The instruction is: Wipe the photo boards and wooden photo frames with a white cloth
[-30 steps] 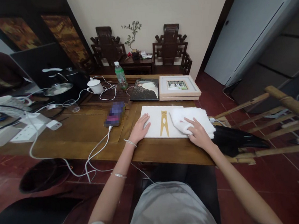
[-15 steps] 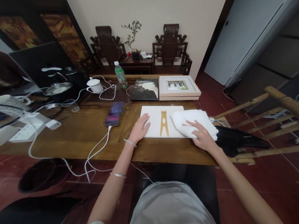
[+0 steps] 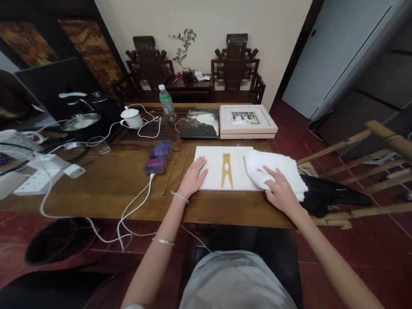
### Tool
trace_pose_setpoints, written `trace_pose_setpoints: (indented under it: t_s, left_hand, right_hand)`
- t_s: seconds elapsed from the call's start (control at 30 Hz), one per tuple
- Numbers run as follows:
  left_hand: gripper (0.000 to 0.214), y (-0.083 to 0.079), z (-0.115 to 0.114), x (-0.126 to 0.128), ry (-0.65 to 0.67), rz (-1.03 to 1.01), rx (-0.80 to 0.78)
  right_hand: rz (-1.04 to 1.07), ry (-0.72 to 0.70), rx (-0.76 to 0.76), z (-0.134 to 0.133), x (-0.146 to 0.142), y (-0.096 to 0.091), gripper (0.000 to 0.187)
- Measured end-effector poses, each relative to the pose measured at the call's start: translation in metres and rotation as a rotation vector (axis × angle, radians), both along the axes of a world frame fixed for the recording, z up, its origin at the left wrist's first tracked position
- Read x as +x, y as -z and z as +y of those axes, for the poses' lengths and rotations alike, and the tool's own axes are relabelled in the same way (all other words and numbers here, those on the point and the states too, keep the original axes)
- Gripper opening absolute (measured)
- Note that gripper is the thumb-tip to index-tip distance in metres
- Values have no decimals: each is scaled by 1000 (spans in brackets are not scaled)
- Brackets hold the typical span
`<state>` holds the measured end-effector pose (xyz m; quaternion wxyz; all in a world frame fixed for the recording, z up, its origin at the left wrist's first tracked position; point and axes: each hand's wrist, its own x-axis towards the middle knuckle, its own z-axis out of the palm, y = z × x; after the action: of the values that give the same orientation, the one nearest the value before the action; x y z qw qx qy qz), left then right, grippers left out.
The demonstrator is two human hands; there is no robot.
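A white canvas board [image 3: 214, 169] with a gold clothespin-shaped figure [image 3: 225, 171] lies on the wooden table [image 3: 122, 181] in front of me. My left hand [image 3: 193, 177] rests flat on the board's left edge, fingers stretched out. My right hand [image 3: 279, 191] presses down on a folded white towel [image 3: 275, 167] that covers the board's right side, fingers spread on the cloth.
Behind the board lie a dark picture [image 3: 200, 123] and a white framed picture [image 3: 246, 119]. A green bottle [image 3: 167, 105], a white teapot [image 3: 131, 117], a phone [image 3: 157, 157] on a white cable, power strips [image 3: 38, 181] and a kettle set fill the left. A bamboo chair [image 3: 373, 168] stands right.
My right hand has slid the towel to the right and toward me across the board, uncovering more of the white surface. My left hand has stayed where it was.
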<state>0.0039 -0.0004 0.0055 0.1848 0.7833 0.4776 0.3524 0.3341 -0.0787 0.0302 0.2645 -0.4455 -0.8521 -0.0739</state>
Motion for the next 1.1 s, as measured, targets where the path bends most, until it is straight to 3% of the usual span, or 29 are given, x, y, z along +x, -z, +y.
trace_pose_setpoints:
  t_s: [0.13,0.27,0.6,0.7,0.83,1.1]
  left_hand:
    - [47,0,0,1,4,-16,-5]
    - [47,-2,-1,0,12,-20,-8]
    - [47,-1,-1,-1,5,-19,-2]
    - [47,-2,-1,-1,4,-14,-2]
    - [46,-2,-1,-2,5,-6,-7]
    - [46,0,1,0,3,-2,-1]
  right_hand:
    - [-1,-22,-9,-21,-1,0,28]
    - [-13,-37,-34,-17,0,-3,28]
    - [-12,79,-123,70,-11,-7,39]
    - [-16,108,-128,80,-17,-8,40]
    - [-20,115,-126,66,-22,-7,39]
    - [-3,11,-39,0,-13,-2,31]
